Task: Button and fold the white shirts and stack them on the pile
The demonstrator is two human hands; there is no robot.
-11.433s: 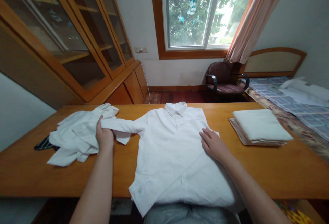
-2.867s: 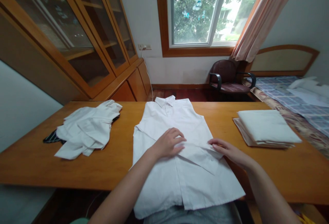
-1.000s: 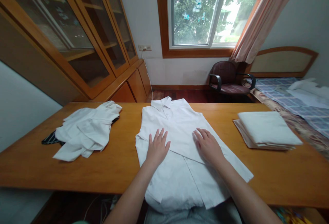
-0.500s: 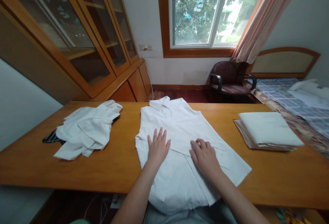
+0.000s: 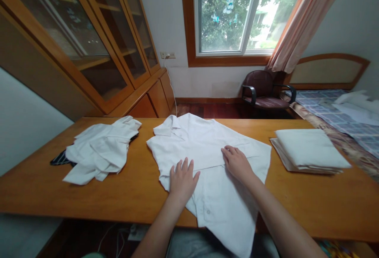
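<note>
A white collared shirt [image 5: 204,135] lies on the wooden table in front of me, its collar toward the far left. Its lower part hangs over the near table edge, with a button showing. My left hand [image 5: 182,177] rests on the shirt's left part with the fingers spread. Farther right, my right hand [image 5: 237,161] touches the cloth near a crosswise fold line. Its fingers are bent and close together; whether they pinch the fabric is hard to see, but they bear on the shirt.
A crumpled white garment [image 5: 100,147] with dark striped cloth under it lies on the table's left. Folded white clothes [image 5: 309,149] are stacked at the right. Beyond the table [image 5: 136,194] stand a glass-door cabinet [image 5: 118,44], an armchair [image 5: 259,90] and a bed [image 5: 340,104].
The shirt has turned anticlockwise: its collar moved left, its right corner moved up, and its lower part now hangs over the edge. My left hand came nearer; my right hand moved slightly away from me.
</note>
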